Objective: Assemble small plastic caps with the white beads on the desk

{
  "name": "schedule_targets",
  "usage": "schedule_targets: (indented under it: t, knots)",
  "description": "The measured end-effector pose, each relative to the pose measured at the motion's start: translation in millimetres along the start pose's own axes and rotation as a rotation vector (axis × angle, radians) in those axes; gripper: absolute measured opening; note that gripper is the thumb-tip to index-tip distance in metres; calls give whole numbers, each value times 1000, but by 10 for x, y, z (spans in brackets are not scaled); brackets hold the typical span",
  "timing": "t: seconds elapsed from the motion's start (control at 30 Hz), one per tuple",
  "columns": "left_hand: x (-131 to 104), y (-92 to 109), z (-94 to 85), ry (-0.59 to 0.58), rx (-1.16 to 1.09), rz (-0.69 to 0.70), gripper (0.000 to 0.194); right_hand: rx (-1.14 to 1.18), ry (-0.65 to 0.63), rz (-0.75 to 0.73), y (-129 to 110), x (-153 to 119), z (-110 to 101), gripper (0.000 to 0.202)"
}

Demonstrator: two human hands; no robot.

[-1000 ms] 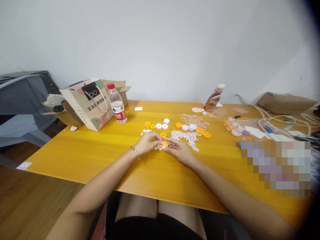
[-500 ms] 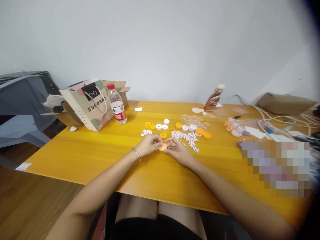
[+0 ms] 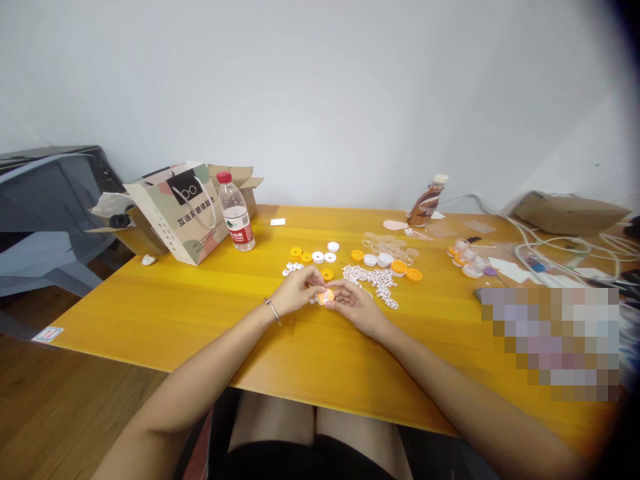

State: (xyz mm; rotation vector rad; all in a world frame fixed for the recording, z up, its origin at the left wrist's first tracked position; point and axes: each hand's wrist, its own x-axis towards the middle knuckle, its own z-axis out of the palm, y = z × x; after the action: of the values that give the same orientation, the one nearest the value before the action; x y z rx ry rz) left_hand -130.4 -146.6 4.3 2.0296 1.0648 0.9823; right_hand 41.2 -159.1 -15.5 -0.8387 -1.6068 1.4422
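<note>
My left hand (image 3: 296, 289) and my right hand (image 3: 353, 301) meet over the yellow table (image 3: 200, 300), and both pinch one small orange round cap (image 3: 327, 295) between their fingertips. A thin bracelet sits on my left wrist. Just beyond the hands lie more orange and white round caps (image 3: 320, 257), a patch of small white ring pieces (image 3: 373, 279) and a cluster of clear little cups (image 3: 390, 241). A few tiny white pieces lie on the table under my hands.
A printed paper bag (image 3: 183, 210), a cardboard box and a red-capped water bottle (image 3: 237, 213) stand at the back left. A brown drink bottle (image 3: 426, 201) leans at the back. Cables and a brown parcel (image 3: 567, 210) fill the right side. A dark chair is on the left.
My hands closed in on the orange cap and now hold it together, turned slightly. The view shifted down a little.
</note>
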Motion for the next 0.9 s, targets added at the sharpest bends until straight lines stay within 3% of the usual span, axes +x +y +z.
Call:
schedule_targets:
  t: [0.23,0.33,0.53,0.6,0.73,0.9]
  knots:
    - [35,-48,-27,60,80,13,11,6,88,3,-5,17,-29,31]
    - [45,-94,-53,113,268,72,15,38,226,-29,15,53,-98,33]
    - [54,-185,-22,71,479,148,23,92,447,-70,47,127,-265,40]
    - [74,-213,-4,81,463,141,24,89,405,-53,27,113,-238,39]
    - [206,-251,-4,112,398,120,24,68,80,28,-34,26,-77,36]
    - [608,-173,28,-7,443,182,21,51,-141,84,-56,-71,8,34]
